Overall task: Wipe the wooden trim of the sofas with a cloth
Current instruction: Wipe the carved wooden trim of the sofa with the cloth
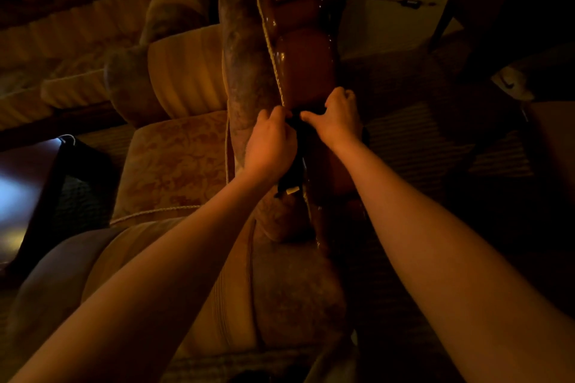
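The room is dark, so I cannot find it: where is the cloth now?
In the head view the dark cloth is at the centre, held between the left hand and the right hand, against the glossy wooden trim of the sofa arm.

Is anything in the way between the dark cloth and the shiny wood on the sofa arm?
Nothing visible. Both hands, left hand and right hand, hold the cloth right against the wooden trim.
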